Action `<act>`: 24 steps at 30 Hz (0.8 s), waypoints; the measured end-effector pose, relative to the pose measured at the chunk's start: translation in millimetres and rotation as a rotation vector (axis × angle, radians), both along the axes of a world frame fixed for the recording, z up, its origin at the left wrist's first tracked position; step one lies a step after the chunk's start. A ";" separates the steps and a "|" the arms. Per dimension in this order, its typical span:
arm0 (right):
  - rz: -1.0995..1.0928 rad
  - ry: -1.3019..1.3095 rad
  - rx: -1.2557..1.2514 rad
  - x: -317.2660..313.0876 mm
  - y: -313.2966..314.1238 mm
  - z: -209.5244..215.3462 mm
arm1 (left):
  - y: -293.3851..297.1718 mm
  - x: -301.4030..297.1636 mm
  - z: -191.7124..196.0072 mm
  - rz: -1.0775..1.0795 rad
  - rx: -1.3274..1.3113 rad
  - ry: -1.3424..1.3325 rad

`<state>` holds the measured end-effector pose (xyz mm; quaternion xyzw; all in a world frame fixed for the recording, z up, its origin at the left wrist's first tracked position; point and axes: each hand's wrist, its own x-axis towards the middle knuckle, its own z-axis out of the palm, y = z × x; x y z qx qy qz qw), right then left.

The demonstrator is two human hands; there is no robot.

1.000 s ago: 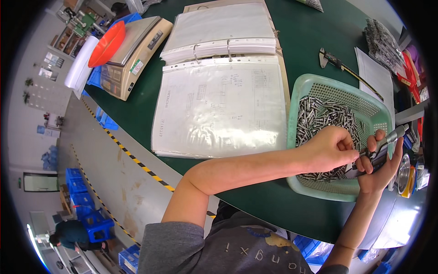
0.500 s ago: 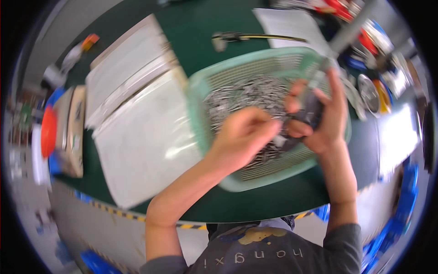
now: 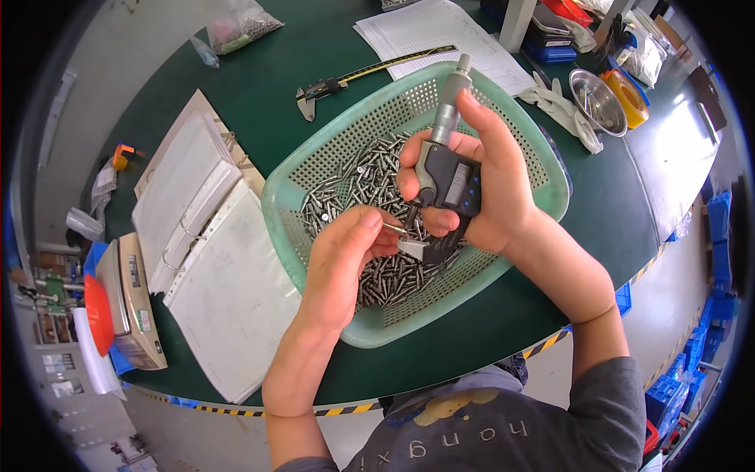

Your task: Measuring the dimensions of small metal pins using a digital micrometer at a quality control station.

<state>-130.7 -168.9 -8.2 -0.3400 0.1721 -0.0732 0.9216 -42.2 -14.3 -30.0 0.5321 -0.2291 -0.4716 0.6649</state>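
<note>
My right hand [image 3: 499, 173] grips a digital micrometer [image 3: 452, 182], its thimble pointing up and away and my thumb resting near it. My left hand [image 3: 342, 256] pinches a small metal pin [image 3: 395, 229] between thumb and fingers, with the pin's end close to the micrometer's frame. Whether pin and micrometer touch, I cannot tell. Both hands are over a green plastic basket [image 3: 277, 185] that holds a heap of small metal pins [image 3: 385, 283].
Left of the basket lies an open ring binder [image 3: 224, 291], with a beige scale [image 3: 135, 299] beyond it. Calipers [image 3: 330, 86] and printed sheets [image 3: 440, 35] lie behind. At right are white gloves [image 3: 562, 110], a metal bowl [image 3: 598, 101] and yellow tape [image 3: 627, 98].
The view has turned, so the basket and binder appear shifted. Earlier blur has cleared. My left hand stays pinched, and my right hand still grips the micrometer.
</note>
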 end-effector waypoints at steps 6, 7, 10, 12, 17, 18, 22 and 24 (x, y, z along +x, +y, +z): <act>0.014 -0.003 -0.021 1.2 0.9 -0.3 | 2.0 0.8 0.4 -0.016 -0.003 -0.039; 0.011 -0.007 -0.019 1.2 0.7 -0.4 | 1.5 0.3 -0.5 -0.018 -0.001 -0.043; 0.007 -0.001 -0.028 1.6 0.8 -0.7 | 1.4 -0.5 -2.3 0.007 -0.007 -0.037; 0.013 -0.007 -0.056 1.8 1.4 -0.7 | 2.4 -0.5 -1.6 -0.021 -0.028 -0.037; 0.013 -0.013 -0.072 1.6 2.9 -0.3 | 4.4 -0.1 -2.6 -0.013 -0.027 -0.035; 0.024 -0.007 -0.056 1.8 2.9 -0.2 | 5.2 -0.1 -2.8 -0.014 -0.014 -0.038; 0.031 -0.034 0.032 1.3 -0.5 -3.0 | 3.4 -0.5 -2.4 -0.003 -0.062 -0.003; 0.031 -0.048 0.094 0.5 -1.7 -2.8 | 4.0 0.6 -2.8 -0.008 -0.063 0.001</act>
